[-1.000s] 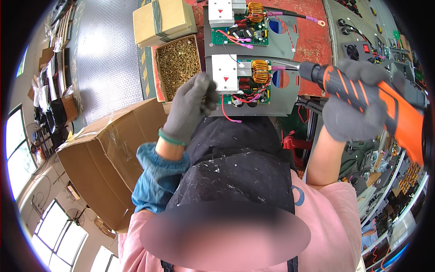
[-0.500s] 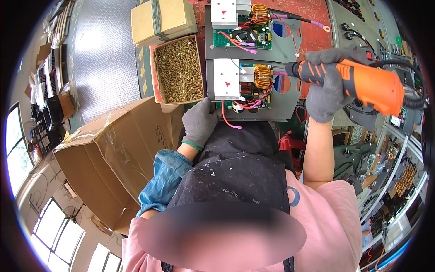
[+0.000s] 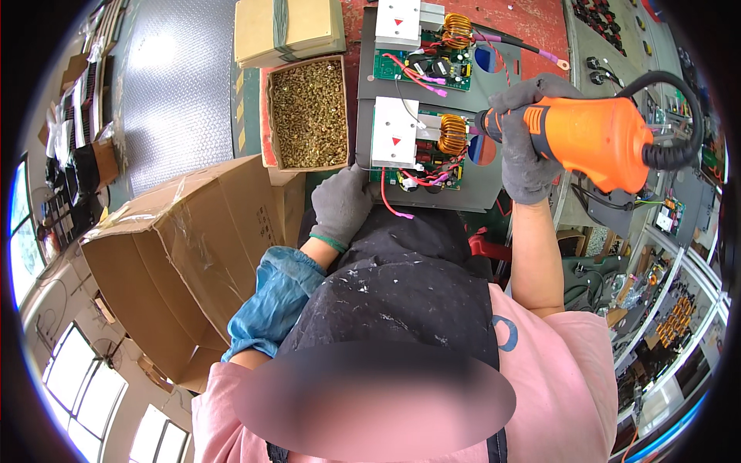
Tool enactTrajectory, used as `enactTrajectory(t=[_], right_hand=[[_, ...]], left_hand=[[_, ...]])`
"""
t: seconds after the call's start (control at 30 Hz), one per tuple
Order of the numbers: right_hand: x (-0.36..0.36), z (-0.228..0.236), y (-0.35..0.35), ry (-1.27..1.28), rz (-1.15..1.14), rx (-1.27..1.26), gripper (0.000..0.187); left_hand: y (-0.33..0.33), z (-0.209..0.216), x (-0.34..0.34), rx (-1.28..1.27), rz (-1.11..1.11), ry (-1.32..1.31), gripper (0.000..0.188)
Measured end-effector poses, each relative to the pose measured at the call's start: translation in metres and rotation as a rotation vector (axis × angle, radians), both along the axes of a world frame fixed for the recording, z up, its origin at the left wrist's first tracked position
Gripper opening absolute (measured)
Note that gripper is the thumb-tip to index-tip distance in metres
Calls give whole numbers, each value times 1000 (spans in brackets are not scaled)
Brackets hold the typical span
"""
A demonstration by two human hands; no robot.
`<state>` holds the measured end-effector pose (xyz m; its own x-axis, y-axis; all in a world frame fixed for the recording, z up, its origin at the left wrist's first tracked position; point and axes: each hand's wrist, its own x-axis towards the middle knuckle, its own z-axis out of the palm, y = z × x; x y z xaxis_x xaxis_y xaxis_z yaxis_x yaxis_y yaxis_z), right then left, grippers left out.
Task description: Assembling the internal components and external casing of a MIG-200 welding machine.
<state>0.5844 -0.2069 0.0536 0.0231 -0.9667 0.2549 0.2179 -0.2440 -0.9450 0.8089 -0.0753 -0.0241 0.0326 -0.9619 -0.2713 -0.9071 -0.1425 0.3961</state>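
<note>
Orange power tool [image 3: 590, 139] (black cord [image 3: 697, 116]), grey gloves [image 3: 340, 204], green circuit boards [image 3: 384, 75]

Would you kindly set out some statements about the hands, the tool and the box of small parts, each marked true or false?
1. The right hand holds a power tool. True.
2. The power tool's body is mainly blue. False: it is mainly orange.
3. The left hand is at the left edge of the nearer grey plate. True.
4. Both hands are bare. False: both wear grey gloves.
5. The box of small brass-coloured parts is left of that plate. True.
</note>
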Motion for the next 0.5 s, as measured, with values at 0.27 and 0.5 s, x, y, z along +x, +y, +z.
enactTrajectory(t=[0.27, 0.5], right_hand=[[-10, 33, -23, 562, 75, -401, 47], [-7, 84, -12, -107, 112, -198, 61]], left_hand=[[-8, 22, 33, 275, 218, 509, 22], [-16, 58, 47, 319, 848, 1593, 24]])
